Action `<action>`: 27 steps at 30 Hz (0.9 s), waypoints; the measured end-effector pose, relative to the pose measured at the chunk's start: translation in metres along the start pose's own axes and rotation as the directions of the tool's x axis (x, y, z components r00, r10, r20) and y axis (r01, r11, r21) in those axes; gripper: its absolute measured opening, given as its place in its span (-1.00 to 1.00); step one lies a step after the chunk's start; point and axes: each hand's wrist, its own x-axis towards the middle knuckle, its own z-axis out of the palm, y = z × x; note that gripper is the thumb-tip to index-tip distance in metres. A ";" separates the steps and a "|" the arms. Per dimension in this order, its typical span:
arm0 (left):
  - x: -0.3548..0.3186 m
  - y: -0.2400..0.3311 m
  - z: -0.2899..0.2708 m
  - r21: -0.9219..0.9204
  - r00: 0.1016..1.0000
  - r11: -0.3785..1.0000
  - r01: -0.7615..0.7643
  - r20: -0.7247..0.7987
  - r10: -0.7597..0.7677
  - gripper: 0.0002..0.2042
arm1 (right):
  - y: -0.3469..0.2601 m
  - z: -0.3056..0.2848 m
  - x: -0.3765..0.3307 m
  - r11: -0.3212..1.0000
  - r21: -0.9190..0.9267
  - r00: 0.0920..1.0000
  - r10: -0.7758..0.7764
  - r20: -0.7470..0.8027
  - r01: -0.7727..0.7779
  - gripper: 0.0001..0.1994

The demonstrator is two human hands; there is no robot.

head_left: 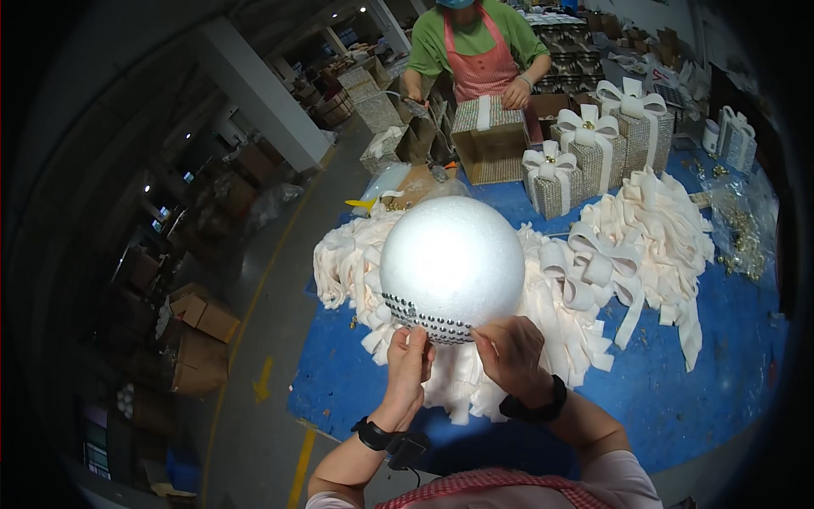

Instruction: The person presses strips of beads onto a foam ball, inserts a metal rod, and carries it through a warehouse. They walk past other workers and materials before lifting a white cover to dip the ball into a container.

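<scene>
Holding white foam ball (451, 259) raised above blue table (695, 356): left hand (409, 365) braces underside at 7 o'clock, fingers curled closed. Right hand (511, 352) at 5 o'clock pinches rhinestone strip (424, 320), pressing it around ball. Cream ribbon bows (627, 246) heaped behind.

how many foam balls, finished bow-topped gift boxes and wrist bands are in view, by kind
large white foam ball: 1
glittery silver gift boxes with cream ribbon bows: 3
black wrist bands on the person's arms: 2
total: 6
</scene>
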 end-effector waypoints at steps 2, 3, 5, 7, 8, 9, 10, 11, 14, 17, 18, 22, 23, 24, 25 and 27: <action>0.000 -0.001 -0.001 0.005 1.000 1.000 -0.002 -0.008 0.002 -0.70 | 0.002 0.001 -0.001 1.000 0.012 1.000 -0.001 0.006 0.001 -0.77; 0.000 -0.002 -0.002 0.006 1.000 1.000 -0.002 -0.008 0.002 -0.70 | 0.003 0.001 -0.001 1.000 0.023 1.000 -0.005 0.010 0.005 -0.76; 0.000 -0.004 -0.002 -0.005 0.999 0.999 0.033 -0.016 -0.034 -0.70 | 0.007 0.001 -0.003 0.999 0.031 1.000 -0.009 0.014 0.009 -0.75; -0.001 -0.002 -0.003 0.015 0.999 0.999 0.039 -0.030 -0.039 -0.70 | 0.012 0.003 -0.007 0.993 0.109 0.999 -0.038 0.020 0.036 -0.76; 0.000 -0.001 -0.004 0.035 0.998 0.998 0.045 -0.046 -0.043 -0.69 | 0.012 0.001 -0.007 0.993 0.109 0.999 -0.040 0.022 0.037 -0.76; 0.001 -0.001 -0.004 0.033 0.998 0.999 0.044 -0.047 -0.042 -0.69 | 0.010 -0.002 -0.006 0.995 0.098 0.998 -0.041 0.051 0.035 -0.75; 0.002 -0.003 -0.004 0.075 0.997 0.997 -0.026 -0.070 0.031 -0.64 | 0.009 -0.005 -0.005 0.995 0.092 0.996 -0.043 0.079 0.035 -0.74; 0.002 -0.004 -0.005 0.119 0.990 0.988 -0.094 -0.090 0.105 -0.59 | 0.007 -0.008 -0.006 0.994 0.097 0.996 -0.047 0.078 0.039 -0.74; 0.005 -0.003 -0.004 0.152 0.968 0.964 -0.216 -0.093 0.232 -0.47 | 0.000 -0.015 -0.009 0.990 0.124 0.991 -0.083 0.102 0.070 -0.71; 0.001 0.001 0.004 0.216 0.942 0.929 -0.299 -0.087 0.324 -0.36 | -0.006 -0.017 -0.006 0.997 0.065 0.996 -0.041 0.076 0.036 -0.69; 0.000 -0.002 0.003 0.215 0.942 0.930 -0.298 -0.089 0.323 -0.36 | -0.009 -0.017 -0.001 0.999 0.024 0.996 -0.040 0.078 0.039 -0.69; -0.005 -0.007 -0.003 0.444 0.901 0.815 -0.372 -0.035 0.431 -0.19 | -0.020 -0.021 0.007 0.987 -0.108 0.983 -0.103 0.152 0.121 -0.68; -0.007 -0.006 -0.006 0.481 0.893 0.789 -0.382 -0.029 0.449 -0.13 | -0.021 -0.022 0.005 0.987 -0.100 0.982 -0.107 0.157 0.124 -0.68; -0.010 -0.003 -0.008 0.481 0.892 0.791 -0.378 -0.039 0.450 -0.13 | -0.021 -0.021 0.003 0.972 -0.149 0.972 -0.152 0.182 0.180 -0.68; -0.013 0.001 -0.009 0.593 0.881 0.718 -0.365 -0.029 0.472 -0.10 | -0.022 -0.020 0.001 0.951 -0.197 0.958 -0.196 0.208 0.238 -0.68; -0.019 0.004 -0.016 0.694 0.869 0.635 -0.339 -0.027 0.494 -0.06 | -0.027 -0.018 -0.003 0.959 -0.167 0.955 -0.186 0.230 0.228 -0.70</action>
